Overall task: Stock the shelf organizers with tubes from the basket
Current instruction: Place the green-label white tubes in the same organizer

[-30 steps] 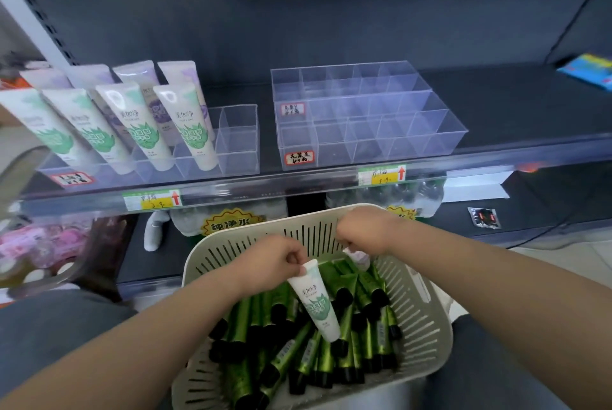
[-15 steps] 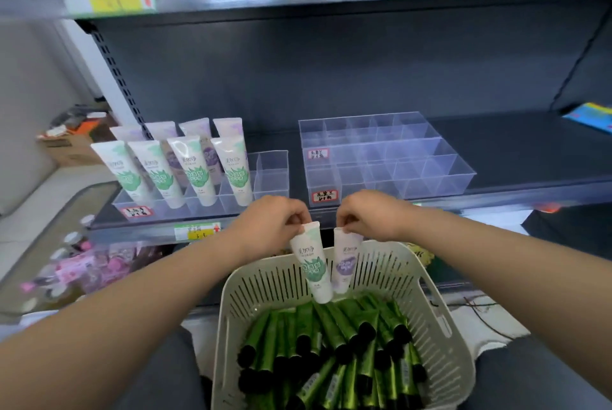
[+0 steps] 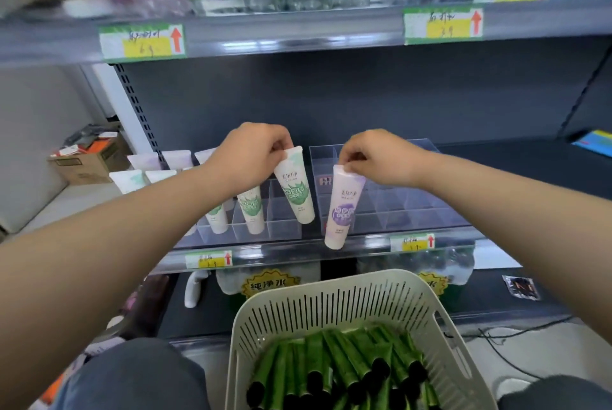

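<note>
Status | left grip (image 3: 255, 151) pinches green tube (image 3: 295, 192) over slot (image 3: 281, 229) | right grip (image 3: 377, 158) pinches purple tube (image 3: 342, 207), shelf edge (image 3: 291, 253)

All slots in right organizer (image 3: 414, 211) free, open from above. In left organizer (image 3: 258, 239), standing tubes (image 3: 252, 212) block left slots; right end looks free. Upper shelf (image 3: 298, 40) well overhead.

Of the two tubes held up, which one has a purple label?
The purple tube is the one pinched by the right hand; the green tube in the left hand has a green label instead.
</note>
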The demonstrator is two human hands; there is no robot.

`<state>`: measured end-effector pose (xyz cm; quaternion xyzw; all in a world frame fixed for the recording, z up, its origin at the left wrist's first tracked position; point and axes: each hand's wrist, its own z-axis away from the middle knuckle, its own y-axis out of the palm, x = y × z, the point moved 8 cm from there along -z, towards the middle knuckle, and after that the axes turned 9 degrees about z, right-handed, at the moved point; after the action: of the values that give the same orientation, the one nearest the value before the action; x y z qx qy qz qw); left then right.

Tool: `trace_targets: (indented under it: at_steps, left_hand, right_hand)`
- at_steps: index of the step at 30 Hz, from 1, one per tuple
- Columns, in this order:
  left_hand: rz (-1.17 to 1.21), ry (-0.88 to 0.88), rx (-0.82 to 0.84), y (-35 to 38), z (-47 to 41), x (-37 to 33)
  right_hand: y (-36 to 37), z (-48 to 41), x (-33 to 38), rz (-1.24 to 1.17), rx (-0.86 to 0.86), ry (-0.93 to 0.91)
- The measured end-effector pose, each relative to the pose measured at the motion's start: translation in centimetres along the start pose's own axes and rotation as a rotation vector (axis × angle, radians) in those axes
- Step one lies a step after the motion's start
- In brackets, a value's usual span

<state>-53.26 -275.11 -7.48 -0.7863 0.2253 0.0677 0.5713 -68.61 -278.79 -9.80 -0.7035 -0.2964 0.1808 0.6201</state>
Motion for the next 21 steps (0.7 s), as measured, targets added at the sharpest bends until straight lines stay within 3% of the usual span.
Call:
trace_targets:
  at_steps: [14,21]
  left_hand:
    - [-0.089,-0.026,0.061,1.8,-2.9,5.1]
    - [-0.063,-0.004,0.073,3.5,-3.1,6.6]
  right_hand:
    - [-1.9,-9.1,0.7,-0.021,-0.239,0.055]
    - [1.5,-13.0,2.7,0.027,-0.193,0.033]
